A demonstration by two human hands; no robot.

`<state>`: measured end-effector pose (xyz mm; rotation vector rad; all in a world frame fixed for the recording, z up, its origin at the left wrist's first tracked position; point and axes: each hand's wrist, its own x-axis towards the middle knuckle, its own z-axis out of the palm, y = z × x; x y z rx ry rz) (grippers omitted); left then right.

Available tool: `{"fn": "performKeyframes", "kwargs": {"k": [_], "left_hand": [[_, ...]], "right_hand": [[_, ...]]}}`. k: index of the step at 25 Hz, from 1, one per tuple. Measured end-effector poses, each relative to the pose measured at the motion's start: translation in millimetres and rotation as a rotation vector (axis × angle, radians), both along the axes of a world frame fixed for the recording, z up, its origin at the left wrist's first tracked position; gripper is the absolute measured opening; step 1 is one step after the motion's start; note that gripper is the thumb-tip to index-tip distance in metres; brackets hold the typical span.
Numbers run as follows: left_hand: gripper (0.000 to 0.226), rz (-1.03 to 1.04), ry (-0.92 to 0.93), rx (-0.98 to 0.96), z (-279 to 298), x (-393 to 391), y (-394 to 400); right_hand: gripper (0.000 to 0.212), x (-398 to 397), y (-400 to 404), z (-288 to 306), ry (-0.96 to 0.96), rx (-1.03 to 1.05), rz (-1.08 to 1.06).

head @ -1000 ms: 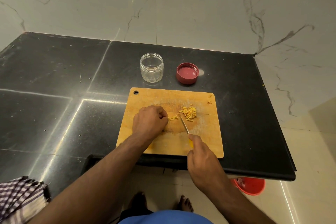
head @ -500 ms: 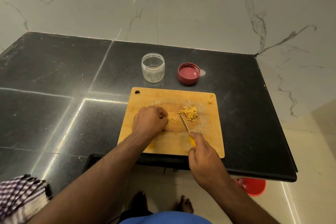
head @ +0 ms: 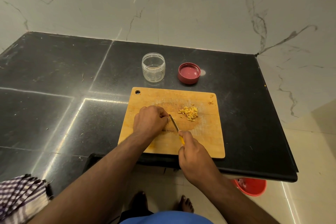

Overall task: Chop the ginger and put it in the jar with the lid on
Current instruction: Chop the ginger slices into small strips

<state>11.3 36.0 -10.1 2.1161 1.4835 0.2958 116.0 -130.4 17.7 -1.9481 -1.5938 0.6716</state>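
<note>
While the left hand (head: 150,121) curls over an unseen ginger piece and the right hand (head: 195,156) grips the knife (head: 174,123), its blade touching those knuckles could nick them; chopped ginger (head: 189,112) sits at three o'clock, the jar (head: 153,67) at twelve.

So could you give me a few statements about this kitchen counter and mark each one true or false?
1. The clear jar holds chopped ginger. False: it looks empty; the chopped ginger lies in a pile on the wooden cutting board.
2. The red lid lies on the counter beside the jar, inside facing up. True.
3. The right hand grips the knife. True.
4. The left hand rests on the lid. False: it is on the board, fingers curled next to the blade.
5. The jar stands on the board. False: it stands on the counter behind it.
</note>
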Motion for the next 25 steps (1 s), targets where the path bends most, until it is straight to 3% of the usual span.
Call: {"fn": "performKeyframes", "kwargs": {"k": [10,14,25], "left_hand": [[0.012,0.017,-0.012,-0.003,-0.7,-0.8,-1.2],[0.008,0.019,-0.029,-0.008,0.5,-0.2,-2.5],[0.016,0.012,-0.035,-0.007,-3.1,-3.8,-2.2]], "right_hand": [[0.037,-5.3,-16.5,-9.5,-0.109,-0.029,0.067],[0.043,6.7,-17.6,-3.6,-0.107,-0.019,-0.047],[0.039,3.2,-7.5,1.2,0.045,-0.005,-0.048]]}}
